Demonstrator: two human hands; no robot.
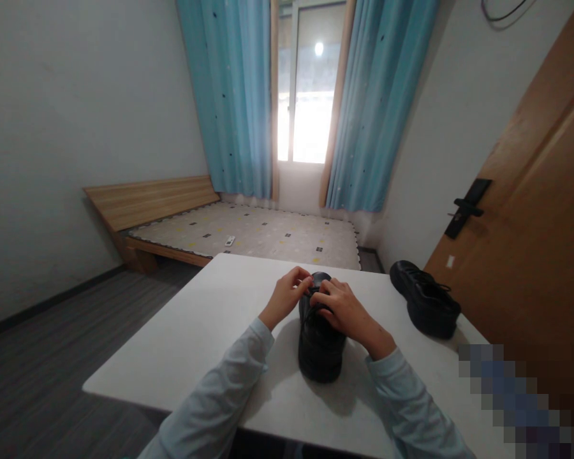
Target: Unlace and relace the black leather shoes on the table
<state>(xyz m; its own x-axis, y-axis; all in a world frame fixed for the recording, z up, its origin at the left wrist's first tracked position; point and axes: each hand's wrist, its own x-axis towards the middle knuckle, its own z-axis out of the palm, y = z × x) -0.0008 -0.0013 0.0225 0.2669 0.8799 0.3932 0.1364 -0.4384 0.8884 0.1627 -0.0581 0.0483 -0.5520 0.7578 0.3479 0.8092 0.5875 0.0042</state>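
A black shoe [319,347] stands on the white table [196,338] in front of me, its toe pointing away. My left hand [287,294] pinches at the lace area on the shoe's far left side. My right hand [342,307] rests on top of the shoe from the right, fingers curled onto the laces. The laces themselves are mostly hidden under my fingers. A second black shoe [425,298] lies apart at the table's right edge, untouched.
A low wooden bed [249,233] with a patterned mattress stands beyond the table, a small white object on it. Blue curtains [234,95] frame a window. A brown door [530,223] with a black handle is at the right.
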